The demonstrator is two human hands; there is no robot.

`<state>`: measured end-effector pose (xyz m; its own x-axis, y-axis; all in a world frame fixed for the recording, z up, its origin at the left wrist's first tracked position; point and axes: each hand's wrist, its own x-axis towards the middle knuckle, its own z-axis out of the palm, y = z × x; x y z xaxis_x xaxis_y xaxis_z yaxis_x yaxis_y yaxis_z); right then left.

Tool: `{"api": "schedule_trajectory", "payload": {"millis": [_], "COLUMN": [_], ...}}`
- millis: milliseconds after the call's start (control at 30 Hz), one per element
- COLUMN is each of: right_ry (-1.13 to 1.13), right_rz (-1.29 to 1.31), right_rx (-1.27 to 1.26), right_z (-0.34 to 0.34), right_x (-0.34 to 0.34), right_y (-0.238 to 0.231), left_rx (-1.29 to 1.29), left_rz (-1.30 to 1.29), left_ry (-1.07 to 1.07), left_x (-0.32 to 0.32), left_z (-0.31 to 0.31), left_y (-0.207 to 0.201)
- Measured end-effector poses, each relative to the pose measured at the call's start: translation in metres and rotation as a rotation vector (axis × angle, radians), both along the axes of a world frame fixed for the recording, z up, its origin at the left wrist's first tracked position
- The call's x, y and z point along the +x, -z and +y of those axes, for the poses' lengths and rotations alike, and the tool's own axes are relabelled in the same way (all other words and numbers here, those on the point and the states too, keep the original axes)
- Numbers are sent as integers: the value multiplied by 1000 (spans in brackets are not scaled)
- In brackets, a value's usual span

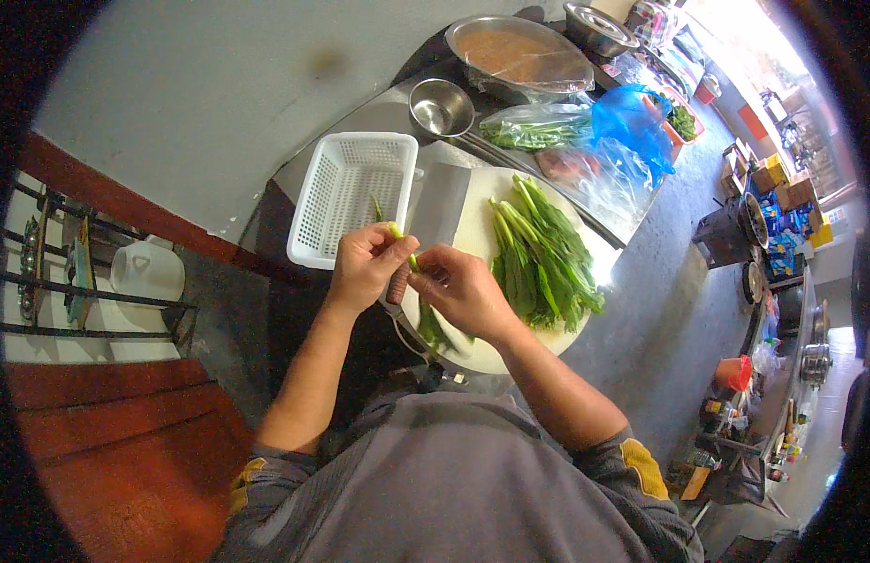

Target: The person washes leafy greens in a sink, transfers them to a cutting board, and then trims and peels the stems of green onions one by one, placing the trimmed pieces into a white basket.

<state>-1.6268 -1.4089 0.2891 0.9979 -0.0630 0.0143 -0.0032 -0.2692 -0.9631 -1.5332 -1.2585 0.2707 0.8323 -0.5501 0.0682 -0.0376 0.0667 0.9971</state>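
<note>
My left hand (365, 263) is closed in a pinch round the pale upper end of a green leafy vegetable stalk (395, 229). Close beside it, my right hand (461, 289) has thumb and fingers pinched on the same stalk, whose leaf hangs below the hands. A cleaver (442, 199) lies on the near-round, pale cutting board (480, 195); its brown handle shows between my hands. On the board's right side rests a bunch of leafy greens (546, 258), stems pointing away from me. A white perforated plastic basket (313, 192) stands just beyond my left hand.
Behind the board are a small steel bowl (442, 108), a large plastic-covered basin (519, 56), bagged greens (538, 129) and a blue plastic bag (632, 117). A wall (219, 103) borders the far left. Reddish-brown wood (125, 441) lies at lower left, with a rack (92, 291) above it.
</note>
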Motion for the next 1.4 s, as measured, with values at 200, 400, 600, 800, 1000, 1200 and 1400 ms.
{"api": "schedule_trajectory", "payload": {"millis": [200,400,600,800,1000,1200,1400], "right_ry": [-180,-240,-164,-167,-6,-70,-335], "right_rz": [-66,-259,-254,122,252,345,495], "right_rx": [-292,-684,-676,192,578,172,717], "right_z": [-10,2,26,56,68,64,67], "right_x": [14,36,63,90,136,127,60], "right_y": [-4,0,1,13,39,44,25], "left_rx": [295,385,-164,-211,-536,-156,-85], "left_rz": [-448,-354,154,354,330,92,43], "left_ry": [23,42,-156,-169,-329,-398,-373], "left_x": [9,19,12,23,33,37,38], "left_z": [14,29,36,67,93,104,75], "left_y": [6,17,39,38,40,28,19]}}
